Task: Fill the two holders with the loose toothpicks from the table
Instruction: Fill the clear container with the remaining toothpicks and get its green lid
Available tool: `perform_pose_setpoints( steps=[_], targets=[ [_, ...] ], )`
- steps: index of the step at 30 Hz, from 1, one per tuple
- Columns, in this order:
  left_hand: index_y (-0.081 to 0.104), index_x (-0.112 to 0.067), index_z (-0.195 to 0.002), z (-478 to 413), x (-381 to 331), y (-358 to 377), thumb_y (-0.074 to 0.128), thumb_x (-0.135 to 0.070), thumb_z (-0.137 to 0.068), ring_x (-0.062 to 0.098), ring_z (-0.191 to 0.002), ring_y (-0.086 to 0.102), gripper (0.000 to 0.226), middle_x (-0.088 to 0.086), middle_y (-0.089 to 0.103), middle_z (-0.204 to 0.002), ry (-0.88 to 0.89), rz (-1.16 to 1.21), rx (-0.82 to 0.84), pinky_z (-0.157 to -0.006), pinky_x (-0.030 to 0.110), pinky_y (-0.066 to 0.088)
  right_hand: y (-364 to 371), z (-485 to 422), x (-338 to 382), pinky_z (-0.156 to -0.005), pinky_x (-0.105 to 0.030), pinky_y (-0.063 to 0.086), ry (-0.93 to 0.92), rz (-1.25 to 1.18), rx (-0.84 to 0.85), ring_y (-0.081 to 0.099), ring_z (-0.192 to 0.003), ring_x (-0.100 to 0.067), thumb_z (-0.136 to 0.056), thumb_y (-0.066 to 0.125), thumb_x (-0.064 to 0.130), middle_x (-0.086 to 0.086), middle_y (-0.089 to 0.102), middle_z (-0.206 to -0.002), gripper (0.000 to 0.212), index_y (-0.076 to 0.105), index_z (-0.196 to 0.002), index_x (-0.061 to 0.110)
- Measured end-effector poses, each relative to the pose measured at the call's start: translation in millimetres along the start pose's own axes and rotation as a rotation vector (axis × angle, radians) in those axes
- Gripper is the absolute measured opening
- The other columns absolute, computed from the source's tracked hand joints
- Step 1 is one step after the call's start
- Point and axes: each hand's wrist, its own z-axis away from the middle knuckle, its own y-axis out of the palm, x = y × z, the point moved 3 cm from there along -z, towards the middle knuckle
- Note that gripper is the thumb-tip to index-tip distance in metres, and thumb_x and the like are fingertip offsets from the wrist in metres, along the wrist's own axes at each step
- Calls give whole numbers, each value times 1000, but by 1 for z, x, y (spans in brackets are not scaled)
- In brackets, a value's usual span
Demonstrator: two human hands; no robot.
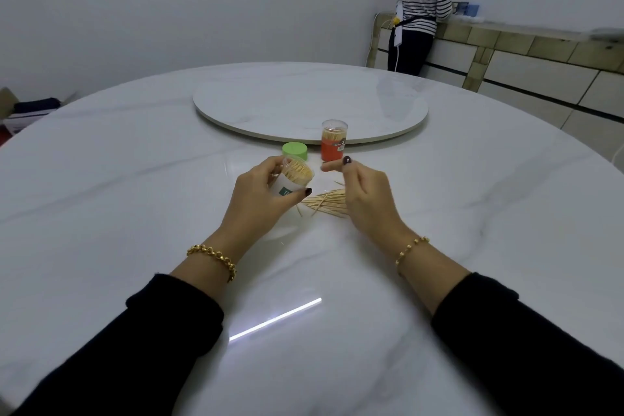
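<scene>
Wide white marble table [135, 179], with a round turntable [304, 101] set in its middle and all the action just this side of it. The left hand [260, 199] is wrapped round the white-labelled holder [293, 179], lifted and tipped toward the other hand. That looks deliberate, so the open mouth faces whatever comes in. It's already packed near the brim.

The right hand [363, 192] hovers above the pile with its fingers curled and its thumb pressed along the forefinger, pointing at that mouth. It's a pinching shape, but I can't tell whether a toothpick is in it.

Behind stands the red holder [333, 145], upright by the turntable's edge with its clear cap on and sticks showing inside. Parked out of the way, I'd judge, and finished. The green lid [295, 150] lies on the table just beyond the tilted holder, handy for closing.

The loose toothpicks [324, 203] lie fanned between the hands, partly under the right hand, a fair bundle left.
</scene>
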Motion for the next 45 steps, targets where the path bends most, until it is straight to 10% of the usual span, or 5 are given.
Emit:
perform_pose_setpoints(
  steps=[4, 11, 18, 24, 45],
  targets=[
    [60, -17, -120, -1, 4, -2, 80, -32, -74, 0, -84, 60, 52, -4, 66, -103, -35, 8, -15, -65, 5, 45, -15, -17, -34, -74, -26, 42, 156, 235, 62, 62, -87, -13, -98, 41, 16, 3, 72, -93, 30, 70, -106, 14],
    [59, -18, -122, -2, 6, -2, 79, -34, -74, 7, -90, 61, 54, -3, 65, -105, -57, 5, -11, -67, 11, 51, -18, -25, -55, -98, -15, 31, 167, 372, 362, 52, -123, -15, -97, 50, 12, 0, 59, -132, 27, 68, -117, 14],
    [59, -19, -121, -1, 6, -2, 79, -34, -75, 7, -90, 63, 52, -4, 66, -105, -52, 4, -7, -67, 11, 51, -18, -24, -50, -90, -9, 35, 74, 381, 364, 60, -109, -7, -85, 70, 20, 7, 68, -117, 20, 75, -103, 16],
    [60, -19, -121, -1, 6, 0, 79, -33, -75, 5, -89, 62, 52, -4, 66, -105, -52, 17, -1, -66, 8, 48, -10, -21, -43, -86, -34, 49, -36, 528, 262, 63, -96, -20, -88, 64, 17, -3, 73, -101, 15, 76, -97, 14],
    [62, -21, -111, 5, -8, 6, 81, -25, -72, -11, -76, 57, 43, -18, 62, -89, 5, 18, 83, -64, 4, 41, -10, -18, -8, -65, -37, 55, -406, 404, -64, 66, -73, -27, -83, 52, 6, -8, 72, -83, 24, 73, -92, 3]
  ],
)
